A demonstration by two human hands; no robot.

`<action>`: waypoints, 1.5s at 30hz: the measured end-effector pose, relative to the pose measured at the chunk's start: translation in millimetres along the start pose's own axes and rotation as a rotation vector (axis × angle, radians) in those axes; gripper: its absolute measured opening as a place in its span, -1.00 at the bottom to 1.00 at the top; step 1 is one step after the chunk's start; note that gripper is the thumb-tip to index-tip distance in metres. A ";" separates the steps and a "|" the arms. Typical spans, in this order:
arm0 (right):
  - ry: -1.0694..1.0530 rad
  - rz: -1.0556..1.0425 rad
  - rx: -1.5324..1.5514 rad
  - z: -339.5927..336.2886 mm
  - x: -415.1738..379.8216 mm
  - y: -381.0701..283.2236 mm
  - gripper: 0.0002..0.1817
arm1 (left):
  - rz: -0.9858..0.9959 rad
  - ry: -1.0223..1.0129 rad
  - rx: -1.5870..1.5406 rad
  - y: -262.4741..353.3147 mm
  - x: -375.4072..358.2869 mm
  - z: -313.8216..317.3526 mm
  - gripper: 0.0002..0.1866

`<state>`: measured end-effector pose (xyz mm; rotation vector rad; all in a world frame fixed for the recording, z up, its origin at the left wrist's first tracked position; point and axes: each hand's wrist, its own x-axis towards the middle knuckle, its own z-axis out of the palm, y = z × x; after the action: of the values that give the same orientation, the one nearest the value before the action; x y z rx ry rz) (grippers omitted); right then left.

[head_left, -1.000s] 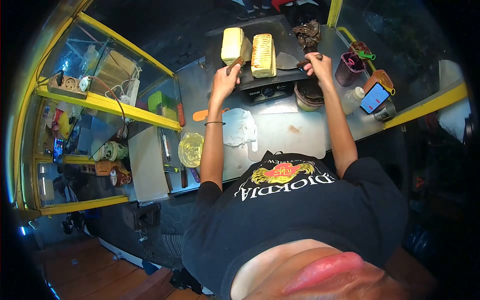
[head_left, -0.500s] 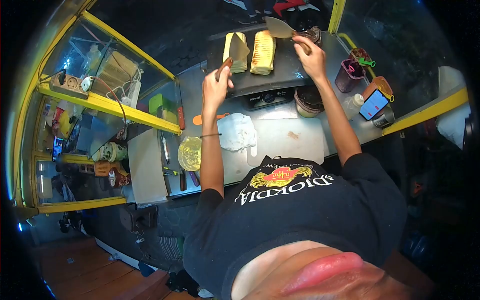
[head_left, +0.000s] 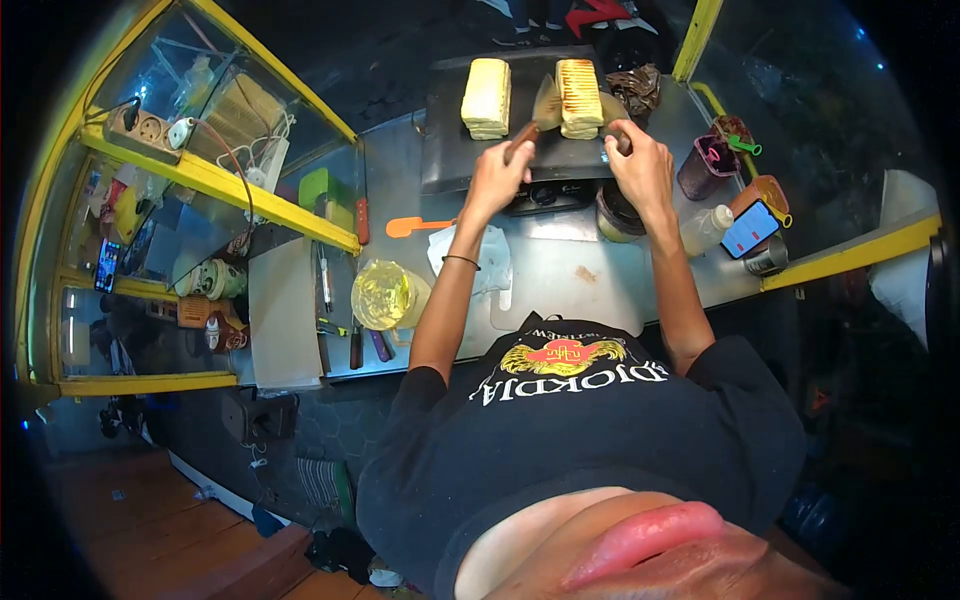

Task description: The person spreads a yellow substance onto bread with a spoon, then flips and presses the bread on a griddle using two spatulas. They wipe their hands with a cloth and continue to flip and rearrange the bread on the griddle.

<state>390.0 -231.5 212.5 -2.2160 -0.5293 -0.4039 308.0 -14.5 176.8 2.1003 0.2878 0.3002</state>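
My left hand [head_left: 498, 180] is closed around the wooden handle of a spatula [head_left: 546, 108], whose metal blade lies against the left side of a browned, ridged bread stack [head_left: 580, 92]. On that stack's other side, my right hand [head_left: 642, 172] grips a second spatula [head_left: 622, 138]. Its blade is partly hidden and blurred beside the bread. A paler bread stack [head_left: 486, 95] sits to the left on the same dark griddle [head_left: 445, 130]. Dark crumpled wrapping [head_left: 635, 88] lies just right of the browned bread.
An orange spatula [head_left: 405, 226], a pitcher of yellow liquid [head_left: 385, 295] and a white cutting board [head_left: 610, 270] are on the counter. To the right stand a white-capped bottle [head_left: 706, 228], a purple container [head_left: 703, 170] and a phone [head_left: 750, 230]. Yellow-framed glass [head_left: 220, 190] bounds the left.
My left hand has moved right, taking its spatula from the pale stack to the browned one. The right spatula has come down from above to the browned bread's right side.
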 end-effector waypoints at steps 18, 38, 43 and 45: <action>-0.251 -0.319 0.068 26.1 78.5 64.0 -0.66 | -0.025 0.240 -0.220 -35.8 -34.7 20.2 -0.54; 0.080 -0.038 0.414 65.7 50.2 67.9 -0.70 | 0.033 0.099 0.046 -27.1 64.2 -22.1 -0.54; 0.046 0.190 0.537 45.6 8.1 71.5 -0.70 | -0.015 0.064 0.095 -4.0 15.5 -23.5 -0.50; 0.082 0.086 0.423 65.2 0.5 64.8 -0.70 | 0.008 0.086 0.140 5.0 10.6 -2.3 -0.49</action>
<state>429.9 -219.2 130.6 -1.7997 -0.4284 -0.3035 317.7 -11.7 183.3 2.2305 0.3604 0.3858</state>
